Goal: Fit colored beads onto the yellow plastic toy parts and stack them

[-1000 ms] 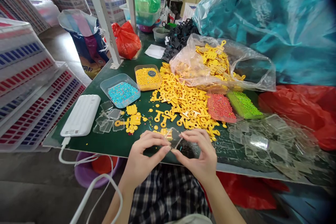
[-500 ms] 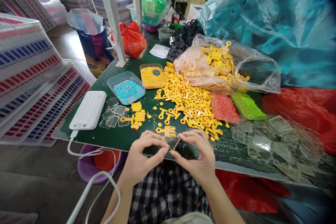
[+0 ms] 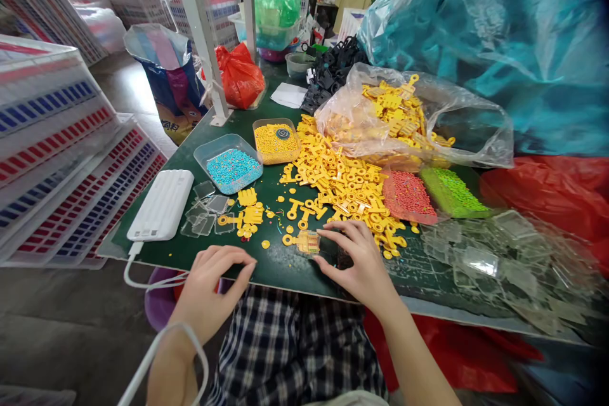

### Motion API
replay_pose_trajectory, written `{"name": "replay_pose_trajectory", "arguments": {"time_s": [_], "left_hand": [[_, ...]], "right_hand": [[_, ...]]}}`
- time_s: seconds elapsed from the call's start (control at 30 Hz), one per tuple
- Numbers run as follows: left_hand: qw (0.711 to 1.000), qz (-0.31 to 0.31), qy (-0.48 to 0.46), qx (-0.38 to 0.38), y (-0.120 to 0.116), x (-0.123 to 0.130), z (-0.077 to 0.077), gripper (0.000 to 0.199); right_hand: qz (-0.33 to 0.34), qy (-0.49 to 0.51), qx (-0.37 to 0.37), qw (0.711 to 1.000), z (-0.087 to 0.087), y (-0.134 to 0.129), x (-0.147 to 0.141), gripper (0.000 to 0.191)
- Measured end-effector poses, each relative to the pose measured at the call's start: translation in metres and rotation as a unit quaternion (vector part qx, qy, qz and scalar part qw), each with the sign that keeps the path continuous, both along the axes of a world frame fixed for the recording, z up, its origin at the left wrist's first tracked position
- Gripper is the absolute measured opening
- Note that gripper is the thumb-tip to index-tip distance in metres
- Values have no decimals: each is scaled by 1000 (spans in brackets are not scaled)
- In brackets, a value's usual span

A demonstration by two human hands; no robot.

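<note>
A yellow plastic piece (image 3: 304, 242) with a ring at its left end and small coloured beads in its window lies near the table's front edge. A clear pane seems to cover its window. The thumb and index finger of my right hand (image 3: 358, 261) hold its right end from either side. My left hand (image 3: 209, 285) is apart from it, to the left at the table edge, with thumb and index tips pinched together; anything between them is too small to tell. Small yellow discs (image 3: 265, 244) lie between the hands. More yellow pieces (image 3: 250, 214) lie beyond my left hand.
Behind are trays of blue beads (image 3: 233, 168), yellow beads (image 3: 276, 141), red beads (image 3: 409, 195) and green beads (image 3: 454, 193). A heap of yellow parts (image 3: 342, 181) fills the middle. Clear panes (image 3: 495, 266) lie right; a white power bank (image 3: 162, 206) with cable lies left.
My left hand has left the clear pane and moved left and slightly down. The pane both hands held up is now down at the yellow piece, where my right hand stays.
</note>
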State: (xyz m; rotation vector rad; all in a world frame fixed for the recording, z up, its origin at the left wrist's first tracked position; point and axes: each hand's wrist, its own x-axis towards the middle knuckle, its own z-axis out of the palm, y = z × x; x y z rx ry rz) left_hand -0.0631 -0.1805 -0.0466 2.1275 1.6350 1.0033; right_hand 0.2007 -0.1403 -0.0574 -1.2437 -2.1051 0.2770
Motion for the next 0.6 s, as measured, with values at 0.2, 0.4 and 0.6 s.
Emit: {"name": "replay_pose_trajectory", "arguments": {"time_s": [0.2, 0.4, 0.6], "left_hand": [[993, -12, 46, -105, -27, -53, 2, 33], [991, 11, 54, -119, -19, -60, 14, 33], [994, -79, 75, -4, 32, 14, 7, 25]], "right_hand": [[11, -33, -45, 998, -2, 11, 5, 29], [5, -49, -70, 996, -4, 11, 8, 30], [3, -81, -75, 994, -5, 10, 9, 32]]}}
